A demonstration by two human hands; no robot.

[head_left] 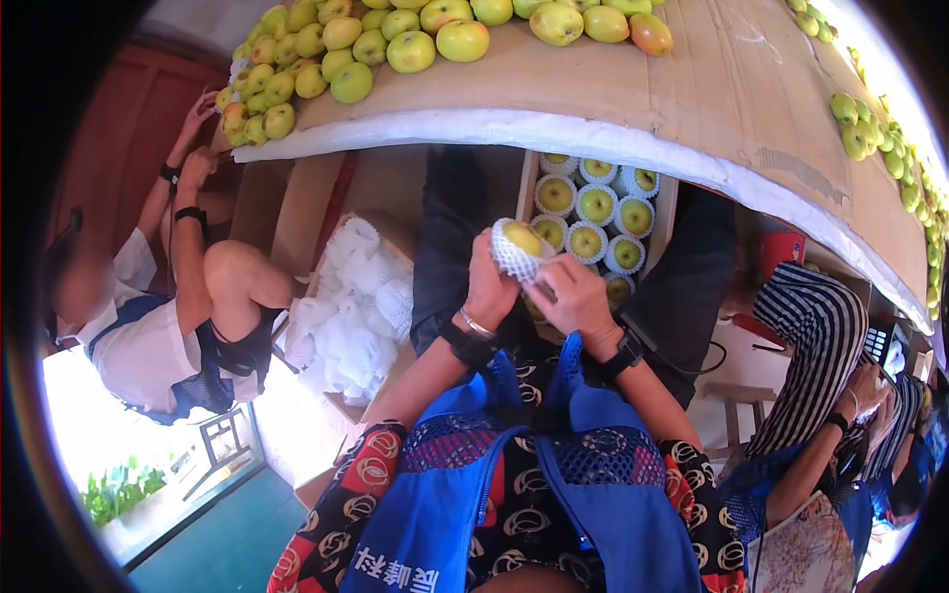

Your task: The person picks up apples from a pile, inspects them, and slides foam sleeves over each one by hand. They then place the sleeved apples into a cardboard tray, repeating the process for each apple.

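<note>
A yellow-green apple (522,235) sits partly inside a white foam net sleeve (514,261), with its top showing. My left hand (489,287) is wrapped around the sleeved apple from the left and below. On the other side, the fingers of my right hand (576,298) are closed in a pinch at the edge of the foam sleeve. Just beyond my hands, between my knees, an open carton (530,183) holds rows of apples (596,205) in similar white nets.
On the left, a box (374,395) is heaped with foam nets (356,301). Loose apples (410,49) lie on the cardboard-covered table (593,89), whose padded edge (474,128) overhangs my lap. People sit on my left (168,326) and right (806,395).
</note>
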